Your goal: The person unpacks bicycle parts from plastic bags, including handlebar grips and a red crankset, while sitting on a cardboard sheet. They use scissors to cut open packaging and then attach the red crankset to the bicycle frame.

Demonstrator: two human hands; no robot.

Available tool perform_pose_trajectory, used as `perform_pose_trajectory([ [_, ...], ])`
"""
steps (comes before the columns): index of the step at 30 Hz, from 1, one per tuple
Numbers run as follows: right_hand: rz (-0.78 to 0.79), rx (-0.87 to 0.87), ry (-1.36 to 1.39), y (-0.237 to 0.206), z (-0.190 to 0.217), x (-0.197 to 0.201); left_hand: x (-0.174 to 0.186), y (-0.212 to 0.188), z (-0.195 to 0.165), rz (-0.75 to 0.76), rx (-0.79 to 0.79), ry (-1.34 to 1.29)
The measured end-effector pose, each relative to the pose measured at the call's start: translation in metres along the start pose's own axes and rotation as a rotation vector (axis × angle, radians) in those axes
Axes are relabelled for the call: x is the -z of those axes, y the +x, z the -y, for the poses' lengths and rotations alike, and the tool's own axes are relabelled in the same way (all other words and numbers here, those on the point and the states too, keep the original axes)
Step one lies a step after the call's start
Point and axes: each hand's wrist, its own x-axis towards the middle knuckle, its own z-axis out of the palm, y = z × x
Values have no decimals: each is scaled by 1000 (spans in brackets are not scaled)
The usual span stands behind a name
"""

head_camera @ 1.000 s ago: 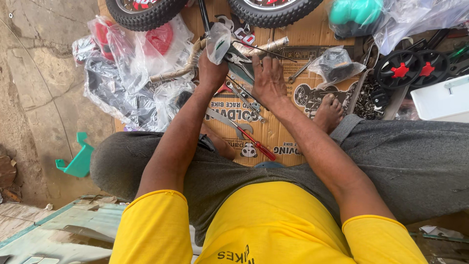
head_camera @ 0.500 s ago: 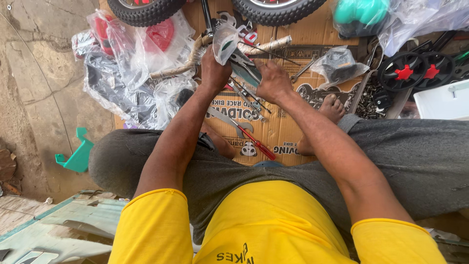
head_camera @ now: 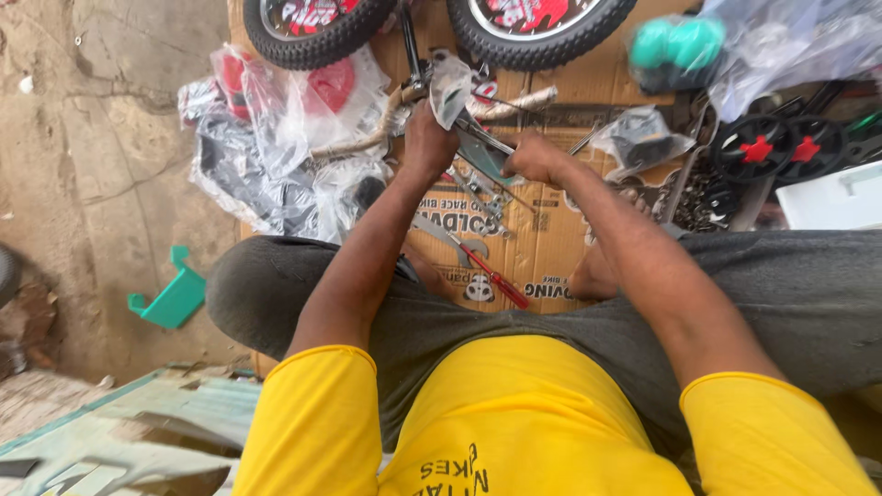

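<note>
The person sat on the ground above a flattened brown cardboard sheet (head_camera: 551,248), both arms stretched forward over it. The left hand (head_camera: 428,142) was clenched around a slim metal bicycle part partly wrapped in clear plastic (head_camera: 450,87), gripping it just below the wrapping. The right hand (head_camera: 537,158) was closed on the lower end of the same grey metal piece, which ran slantwise between the two hands, above the cardboard and just short of the wheels. Two small black-tyred bicycle wheels with red-and-white discs (head_camera: 308,32) lay at the far edge of the cardboard. Beneath the hands several steel spanners (head_camera: 478,188) lay scattered, and a red-handled screwdriver (head_camera: 496,277) rested nearer the person's lap. Left of the left hand sat a heap of clear plastic bags holding red parts (head_camera: 276,119). To the right lay a pair of black training wheels with red star hubs (head_camera: 781,147) and teal rubber grips in a bag (head_camera: 680,46). A green plastic bracket (head_camera: 170,298) lay apart on the concrete.
</note>
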Motion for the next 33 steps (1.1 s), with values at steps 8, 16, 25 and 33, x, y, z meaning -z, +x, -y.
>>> perform_pose_trajectory([
  [8,-157,-356,-36,-23,-35,9,9,15,-5,28,145,-201],
  [16,-395,87,86,-29,-27,13,51,44,7,-417,419,-755],
  [25,-603,441,305,-23,11,33,73,36,19,-425,631,-784],
  [33,-673,609,-81,-30,34,35,91,-11,-37,11,-265,-73],
])
